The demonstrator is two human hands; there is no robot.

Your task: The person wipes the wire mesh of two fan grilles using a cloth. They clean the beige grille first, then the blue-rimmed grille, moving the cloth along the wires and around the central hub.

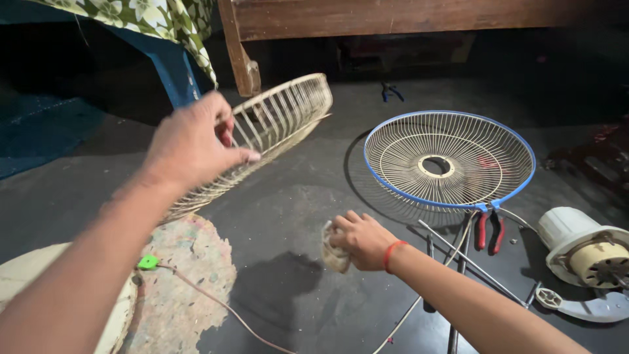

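My left hand (pixel 196 141) grips the rim of a cream wire fan guard (pixel 282 115) and holds it tilted above the dark floor. My right hand (pixel 360 239) is closed on a crumpled pale cloth (pixel 334 252), low over the floor. A second wire fan guard with a blue rim (pixel 449 160) lies on the floor to the right of the right hand.
Red-handled pliers (pixel 489 231) lie by the blue-rimmed guard. A white fan motor housing (pixel 583 252) sits at the right with metal rods (pixel 472 262) beside it. A cable with a green clip (pixel 148 262) crosses the floor. A wooden bed frame (pixel 393 16) stands behind. Blue pliers (pixel 391 92) lie far back.
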